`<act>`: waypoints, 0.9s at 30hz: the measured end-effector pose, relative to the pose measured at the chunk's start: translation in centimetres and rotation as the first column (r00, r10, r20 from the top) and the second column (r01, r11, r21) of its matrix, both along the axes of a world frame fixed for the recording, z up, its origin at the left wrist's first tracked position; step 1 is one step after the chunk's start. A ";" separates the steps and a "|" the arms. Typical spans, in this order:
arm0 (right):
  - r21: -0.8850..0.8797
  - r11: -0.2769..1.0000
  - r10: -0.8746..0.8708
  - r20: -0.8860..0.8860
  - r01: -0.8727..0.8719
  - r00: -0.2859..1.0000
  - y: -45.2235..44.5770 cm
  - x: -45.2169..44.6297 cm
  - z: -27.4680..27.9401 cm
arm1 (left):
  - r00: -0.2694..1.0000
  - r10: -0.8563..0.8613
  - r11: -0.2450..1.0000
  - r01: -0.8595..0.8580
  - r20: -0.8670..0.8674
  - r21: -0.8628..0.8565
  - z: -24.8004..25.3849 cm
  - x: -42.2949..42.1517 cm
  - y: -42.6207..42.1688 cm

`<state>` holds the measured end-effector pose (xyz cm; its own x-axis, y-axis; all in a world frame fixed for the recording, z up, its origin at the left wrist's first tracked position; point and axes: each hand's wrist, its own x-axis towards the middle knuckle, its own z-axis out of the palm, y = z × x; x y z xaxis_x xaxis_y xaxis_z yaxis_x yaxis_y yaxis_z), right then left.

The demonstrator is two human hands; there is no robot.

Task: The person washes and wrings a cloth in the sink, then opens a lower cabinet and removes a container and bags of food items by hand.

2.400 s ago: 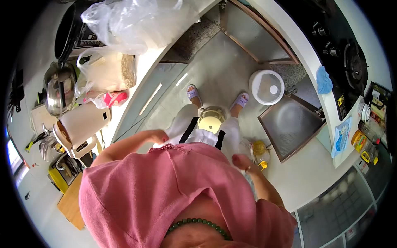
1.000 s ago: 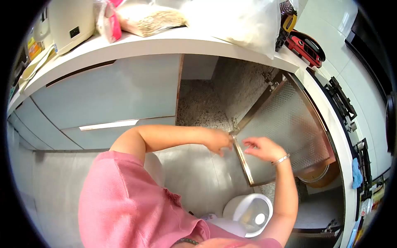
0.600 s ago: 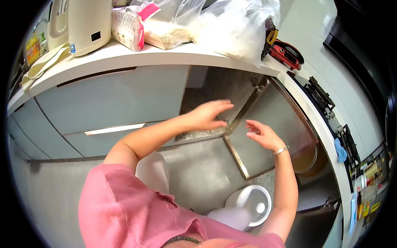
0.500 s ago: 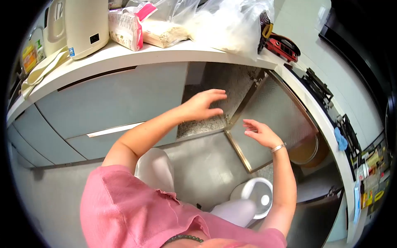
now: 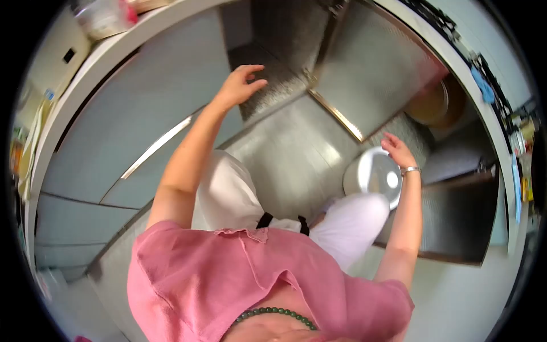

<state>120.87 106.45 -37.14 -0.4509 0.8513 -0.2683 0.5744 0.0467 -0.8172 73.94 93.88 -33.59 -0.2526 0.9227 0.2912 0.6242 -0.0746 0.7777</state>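
Observation:
My left hand (image 5: 238,86) is held out in front of the opened corner cabinet (image 5: 279,34). Its thumb and fingers are apart, with nothing between them. Near the upper edge of a white round container (image 5: 354,178) is my right hand (image 5: 399,153), its fingers loosely bent and nothing in it. The container stands on the floor beside my knee and has a white rim and a pale round spot on its greyish top. Between the hands, a cabinet door (image 5: 376,68) with a textured panel and metal edge stands swung out. I cannot tell whether the right hand touches anything.
A brown round vessel (image 5: 427,105) sits inside the right cabinet, below the curved white counter. The dark lower door (image 5: 456,219) there also stands out. Grey-blue drawers (image 5: 137,102) line the left side. A blue cloth (image 5: 482,85) hangs by the stove.
The view has tilted down and turned, so the counter items have mostly slid out of sight. My right hand has come lower, close to the white container; both hands remain empty.

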 end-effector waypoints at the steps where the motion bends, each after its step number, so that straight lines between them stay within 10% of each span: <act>1: 0.017 0.992 -0.121 0.002 0.121 0.993 -0.3 1.9 -0.7 | 0.998 -0.017 0.995 0.022 0.062 -0.092 -0.1 0.6 -0.2; 10: -0.049 0.509 -0.834 -0.274 0.859 0.479 -4.1 16.5 -16.4 | 0.923 -0.383 0.888 0.360 -0.026 -0.286 -5.0 7.5 3.7; 15: 0.016 0.385 -0.886 -0.271 0.923 0.375 -6.2 20.0 -27.2 | 0.855 -0.508 0.771 0.505 0.104 -0.387 -12.2 14.2 7.0; 22: 0.058 0.140 -0.989 -0.030 0.988 0.142 -5.1 19.1 -26.9 | 0.753 -0.588 0.561 0.643 0.295 -0.521 -26.4 25.6 8.8; 27: -0.273 0.143 -0.983 -0.150 0.951 0.105 -2.3 22.5 -29.3 | 0.742 -0.469 0.455 0.668 0.479 -0.589 -27.6 32.0 10.1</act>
